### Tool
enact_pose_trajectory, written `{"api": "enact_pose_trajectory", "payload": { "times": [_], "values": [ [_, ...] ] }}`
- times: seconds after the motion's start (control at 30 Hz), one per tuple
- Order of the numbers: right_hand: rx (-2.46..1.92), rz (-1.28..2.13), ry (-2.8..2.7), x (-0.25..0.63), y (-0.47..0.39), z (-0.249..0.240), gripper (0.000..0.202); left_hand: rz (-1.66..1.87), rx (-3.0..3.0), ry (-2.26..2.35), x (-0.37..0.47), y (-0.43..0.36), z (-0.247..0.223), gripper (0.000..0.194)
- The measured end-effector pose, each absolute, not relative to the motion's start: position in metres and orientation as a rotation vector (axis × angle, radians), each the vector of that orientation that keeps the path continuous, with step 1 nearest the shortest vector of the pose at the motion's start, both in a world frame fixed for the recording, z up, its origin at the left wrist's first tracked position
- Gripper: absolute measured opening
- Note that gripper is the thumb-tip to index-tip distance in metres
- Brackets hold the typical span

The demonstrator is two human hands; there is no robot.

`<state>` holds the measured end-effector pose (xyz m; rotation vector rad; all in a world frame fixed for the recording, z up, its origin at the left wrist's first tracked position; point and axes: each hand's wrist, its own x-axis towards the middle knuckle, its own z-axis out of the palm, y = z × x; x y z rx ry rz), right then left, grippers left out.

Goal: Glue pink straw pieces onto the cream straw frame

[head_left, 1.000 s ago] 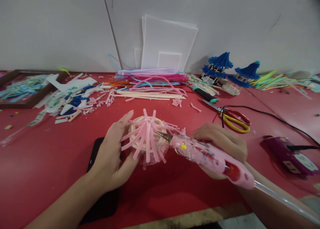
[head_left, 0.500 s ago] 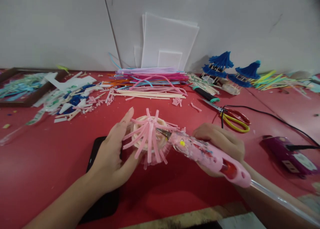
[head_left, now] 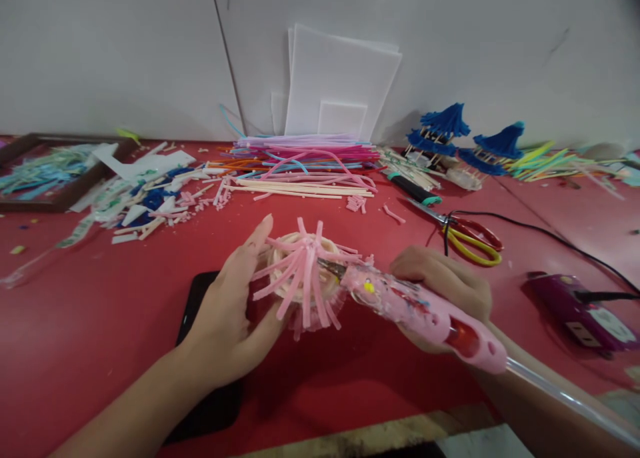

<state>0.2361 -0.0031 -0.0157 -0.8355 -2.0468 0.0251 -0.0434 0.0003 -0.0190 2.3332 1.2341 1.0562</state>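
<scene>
My left hand grips the left side of a small round craft model, thumb near its front and fingers behind. Pink strips fan out from the model's peak over a cream ring, with a clear frilled edge below. In my right hand is a pink hot glue gun, its fingers wrapped round the far side and partly hidden. The gun's dark metal nozzle points left and reaches under the strips close to the peak. A clear glue stick sticks out of the gun's back end.
A black phone lies under my left forearm. Scissors, a cutter with a black and green handle and a purple power socket with a black cord are at right. Coloured sticks, scraps and blue-roofed models line the back.
The whole view has shifted slightly, so everything sits a little further right. My hands, the model and the glue gun keep nearly the same places relative to each other.
</scene>
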Motion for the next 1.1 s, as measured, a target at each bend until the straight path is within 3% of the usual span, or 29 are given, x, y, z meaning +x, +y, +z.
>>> {"api": "enact_pose_trajectory", "payload": {
  "times": [0.43,0.6,1.1],
  "values": [
    [-0.867,0.074,-1.999,0.235,-0.004,-0.02,0.012,1.061,2.366,1.262,-0.041,0.001,-0.02,0.081],
    [-0.843,0.034,-1.979,0.238,-0.004,-0.013,0.024,1.07,2.325,1.282,-0.041,0.001,-0.021,0.08],
    [-0.84,0.047,-2.158,0.259,-0.008,0.001,0.012,1.09,2.304,1.246,-0.04,0.0,-0.018,0.081]
  ]
}}
